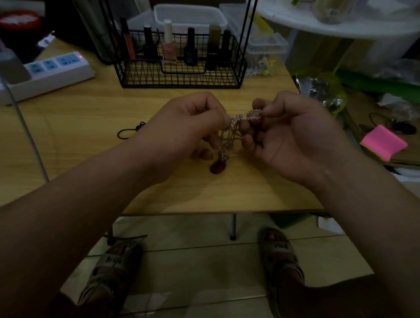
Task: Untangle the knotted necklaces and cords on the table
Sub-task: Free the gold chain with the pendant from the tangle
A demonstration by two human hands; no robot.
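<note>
Head view: left hand [184,128], right hand [289,133] pinch silver chain [249,115] over wooden table [78,133]; tiled floor [199,271].

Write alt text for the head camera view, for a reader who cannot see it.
The left hand and right hand each pinch a tangled silver chain necklace above a wooden table, a dark pendant hanging below. A black cord lies to their left; a wire basket of bottles stands behind.
</note>
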